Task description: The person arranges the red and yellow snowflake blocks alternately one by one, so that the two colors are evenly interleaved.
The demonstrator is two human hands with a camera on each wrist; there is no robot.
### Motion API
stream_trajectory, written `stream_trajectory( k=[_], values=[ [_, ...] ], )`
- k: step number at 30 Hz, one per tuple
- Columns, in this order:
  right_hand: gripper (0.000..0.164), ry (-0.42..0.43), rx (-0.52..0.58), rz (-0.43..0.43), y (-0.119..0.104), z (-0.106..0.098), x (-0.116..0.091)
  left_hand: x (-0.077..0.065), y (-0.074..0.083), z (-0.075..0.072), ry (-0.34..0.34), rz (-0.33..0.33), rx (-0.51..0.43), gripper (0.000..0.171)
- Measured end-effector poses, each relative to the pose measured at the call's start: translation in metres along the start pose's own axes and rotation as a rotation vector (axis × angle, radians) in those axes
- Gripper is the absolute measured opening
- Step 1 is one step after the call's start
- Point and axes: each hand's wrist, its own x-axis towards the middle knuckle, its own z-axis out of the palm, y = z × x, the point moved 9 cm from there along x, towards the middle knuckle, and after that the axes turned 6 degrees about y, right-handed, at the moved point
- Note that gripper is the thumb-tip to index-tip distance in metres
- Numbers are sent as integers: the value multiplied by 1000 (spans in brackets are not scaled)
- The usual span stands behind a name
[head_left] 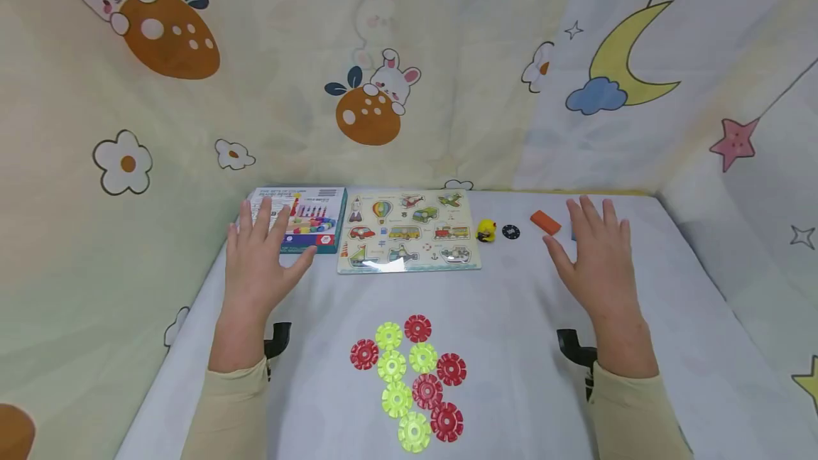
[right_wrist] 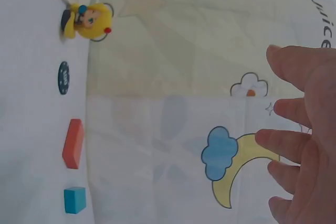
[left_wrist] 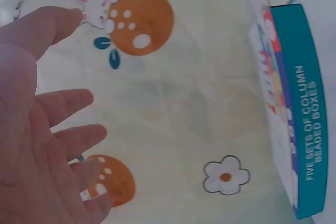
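Observation:
Both hands are raised over the table with fingers spread, holding nothing. My left hand [head_left: 258,261] is nearest the teal-edged bead set box [head_left: 326,240] at the back left. Over the back right, my right hand [head_left: 597,261] partly hides a small blue block [right_wrist: 74,200]. Beside that block lies an orange block [head_left: 546,222]. Between the forearms, on the white cloth, sit several flat notched discs: yellow-green discs [head_left: 396,399] and red discs [head_left: 446,422], some touching or overlapping.
A wooden vehicle puzzle board [head_left: 409,254] lies beside the box. To its right are a yellow-haired figurine [head_left: 486,231] and a round black chip [head_left: 510,231]. Printed fabric walls [head_left: 473,126] rise behind the white table [head_left: 511,375] and at both sides.

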Motion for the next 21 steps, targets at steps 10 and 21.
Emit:
stream_trajectory(
  k=[10, 21],
  values=[
    [73, 5, 130, -58, -33, -23, -11, -11, 37, -40, 139, 227, -241, 81],
    [72, 33, 273, -254, -80, -33, -21, -22, 81, -55, 182, 473, -458, 67]
  ],
)
